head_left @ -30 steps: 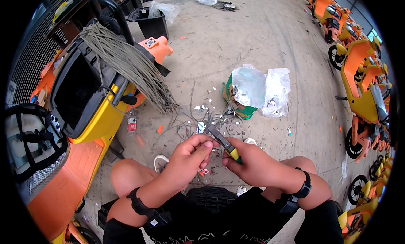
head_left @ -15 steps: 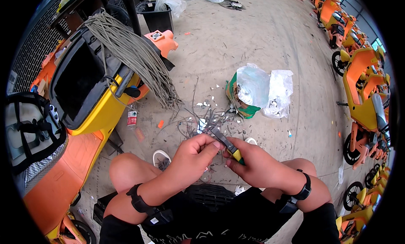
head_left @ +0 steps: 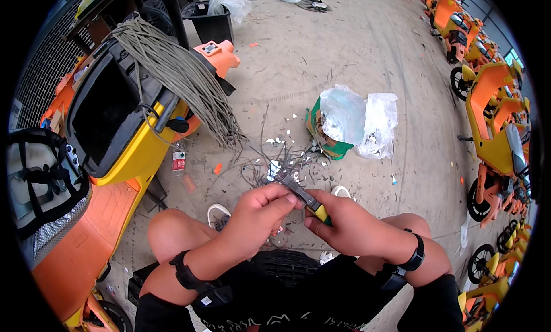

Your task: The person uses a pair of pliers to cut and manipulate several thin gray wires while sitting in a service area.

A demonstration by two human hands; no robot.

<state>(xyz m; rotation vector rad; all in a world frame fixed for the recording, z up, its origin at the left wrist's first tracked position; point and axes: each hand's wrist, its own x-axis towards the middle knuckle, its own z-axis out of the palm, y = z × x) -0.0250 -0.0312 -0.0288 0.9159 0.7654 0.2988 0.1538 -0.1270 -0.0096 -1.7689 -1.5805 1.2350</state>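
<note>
My right hand (head_left: 338, 220) is closed around a plier-like tool (head_left: 304, 195) with a long grey head and a yellow-and-green handle. The head points away from me to the upper left, over the litter on the floor. Close against the tool's left side, my left hand (head_left: 261, 217) is pinched, thumb on forefinger. Whatever lies in that pinch is too small or too covered to make out. Beyond both hands, a heap of thin wire scraps (head_left: 249, 174) and white bits lies on the floor.
A thick bundle of grey cable (head_left: 178, 74) drapes over a yellow-orange scooter (head_left: 140, 154) on my left. Ahead stands a green bag (head_left: 313, 125) with a clear plastic liner. A black bin (head_left: 212, 25) stands farther back. Scooters (head_left: 491, 114) line the right side.
The tool's head has shifted slightly left and down in the view. Both hands keep nearly the same place and hold.
</note>
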